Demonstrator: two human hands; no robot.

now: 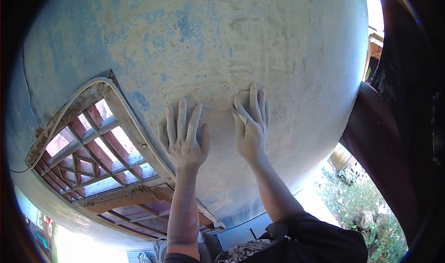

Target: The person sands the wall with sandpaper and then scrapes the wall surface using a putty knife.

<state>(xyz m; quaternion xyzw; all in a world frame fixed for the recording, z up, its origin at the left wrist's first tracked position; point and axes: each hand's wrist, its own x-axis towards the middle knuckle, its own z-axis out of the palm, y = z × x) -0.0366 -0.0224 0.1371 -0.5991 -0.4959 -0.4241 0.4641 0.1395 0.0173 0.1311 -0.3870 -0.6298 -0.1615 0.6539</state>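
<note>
My left hand [184,140] lies against the wall [194,45], fingers spread and pointing up. Between its fingers I see only shadow and wall. To its right, my right hand [252,131] is also up at the wall, with its fingers stretched out and the thumb near the bent index finger. Whether anything thin sits under that palm is hidden. Pale dust coats both hands. Around them the wall surface is patchy, with worn blue paint and a beige-grey layer.
Left of my hands is a wooden-framed lattice window [99,147], with a pale cable [125,105] running along its frame. A dark maroon panel or cloth [375,156] stands at the right. Plants and stones [366,216] lie on the ground below it.
</note>
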